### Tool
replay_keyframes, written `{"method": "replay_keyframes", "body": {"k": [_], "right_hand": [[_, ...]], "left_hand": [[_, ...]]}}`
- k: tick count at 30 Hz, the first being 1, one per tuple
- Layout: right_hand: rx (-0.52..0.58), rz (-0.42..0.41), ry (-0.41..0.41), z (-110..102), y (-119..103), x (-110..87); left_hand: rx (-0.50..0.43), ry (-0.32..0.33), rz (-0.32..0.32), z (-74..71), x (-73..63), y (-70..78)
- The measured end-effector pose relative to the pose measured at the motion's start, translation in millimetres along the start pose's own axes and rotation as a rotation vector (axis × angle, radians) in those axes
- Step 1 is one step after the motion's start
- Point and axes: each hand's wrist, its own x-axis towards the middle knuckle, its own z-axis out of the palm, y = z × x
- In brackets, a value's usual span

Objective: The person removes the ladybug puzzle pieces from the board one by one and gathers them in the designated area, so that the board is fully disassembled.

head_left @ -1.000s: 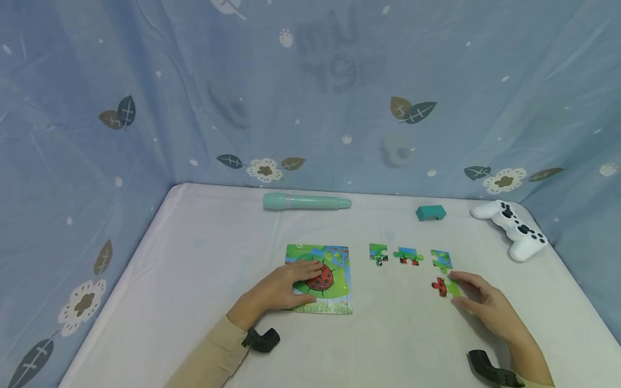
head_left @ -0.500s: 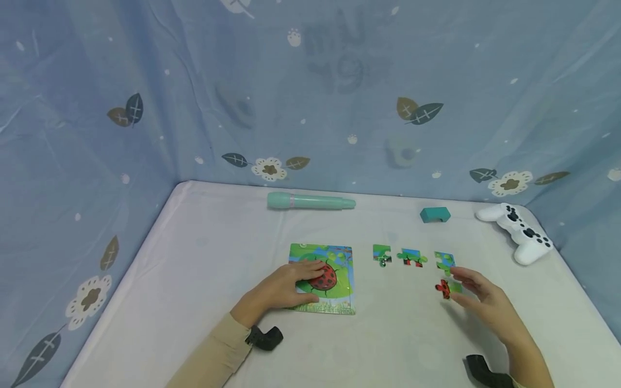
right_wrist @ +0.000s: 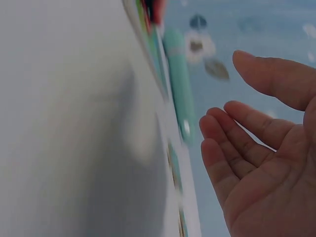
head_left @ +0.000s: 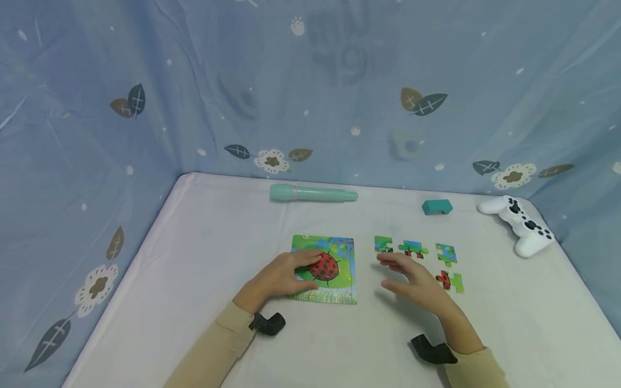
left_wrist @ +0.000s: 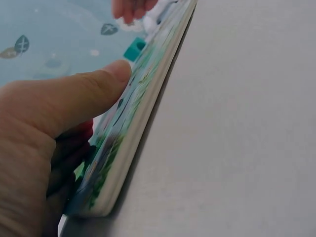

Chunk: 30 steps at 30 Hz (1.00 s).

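Blue cloth (head_left: 310,91) backs the surface (head_left: 228,226). Roughly midway between side edges, the left hand (head_left: 286,274) lies spread on the puzzle (head_left: 326,269); the right hand (head_left: 413,283) hovers empty, fingers apart. Dipping, it could knock askew the pieces (head_left: 413,248) nearer the right edge.

Cloth (head_left: 310,97): faint grey letters (head_left: 339,24) high on the blue back, blurred; from here they look like "m" and "N", though I can't swear to either.
Row beneath: a rounder shape (head_left: 355,63) much like a "9", with a smudged character to its left that I can't make out.
Puzzle (head_left: 335,269): a tiny pale mark (head_left: 305,237) in the far left corner, too small to read.
Controller (head_left: 521,223): dark buttons, their symbols too small to tell.
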Motion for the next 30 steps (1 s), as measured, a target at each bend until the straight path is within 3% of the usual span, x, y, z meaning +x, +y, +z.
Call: {"method": "replay_keyframes", "body": {"k": [6,14,23,30], "right_hand": [[0.031,-0.079,-0.092,33.8,-11.3,36.1],[0.020,0.043,-0.172,65.9,-20.7,67.8],[-0.122,0.013,-0.181,83.8,-17.5,79.3],[-0.168,0.118,-0.122,91.0,-25.3,77.8]], "left_hand": [[-0.003,0.029,-0.018,-2.5,-0.2,-4.5],[0.020,0.016,-0.012,-4.3,-5.6,-5.7],[0.044,0.004,-0.018,-6.1,-9.7,-7.2],[0.025,0.001,-0.008,-4.1,-6.0,-7.0]]}}
